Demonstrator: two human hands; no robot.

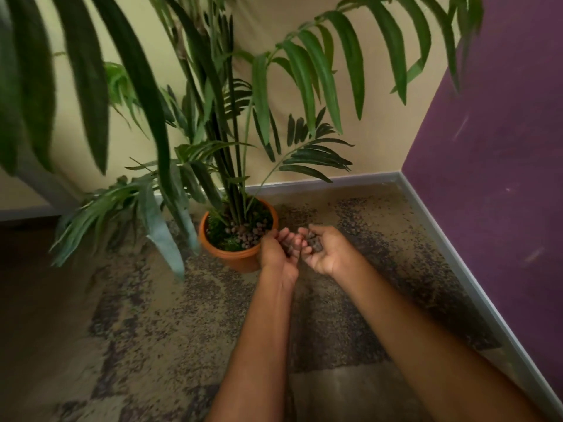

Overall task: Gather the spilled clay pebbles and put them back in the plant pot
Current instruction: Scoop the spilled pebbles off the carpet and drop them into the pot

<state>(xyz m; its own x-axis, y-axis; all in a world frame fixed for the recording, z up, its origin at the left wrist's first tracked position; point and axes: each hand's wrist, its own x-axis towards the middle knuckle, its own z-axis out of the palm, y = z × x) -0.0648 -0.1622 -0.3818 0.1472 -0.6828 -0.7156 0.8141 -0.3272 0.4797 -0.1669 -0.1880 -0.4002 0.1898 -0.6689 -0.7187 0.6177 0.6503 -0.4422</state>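
A speckled carpet (pixel 189 315) fills the floor of a corner where a beige wall (pixel 380 141) meets a purple wall (pixel 493 147), with a grey skirting (pixel 457 263) running along both. A tall palm (pixel 213 123) spreads its fronds over most of the upper view, some so near the camera that they blur. It stands in an orange pot (pixel 231 257) set on the carpet near the beige wall; the pot holds moss and a layer of brown pebbles (pixel 243 234) around the stems. Just right of the pot's rim, two bare forearms reach in from below. The left hand (pixel 278 254) is cupped, palm turned inward, its side touching or just beside the rim — which of the two is hard to tell. The right hand (pixel 324 251) is cupped palm up, its fingers (pixel 304 234) curled loosely around a small heap of dark pebbles, with the fingertips of both hands meeting over the carpet. Open carpet lies to the right of the hands as far as the skirting, and in front of the pot. Whether the left palm holds pebbles is unclear, and any loose ones on the floor are lost in the carpet's dark flecks.
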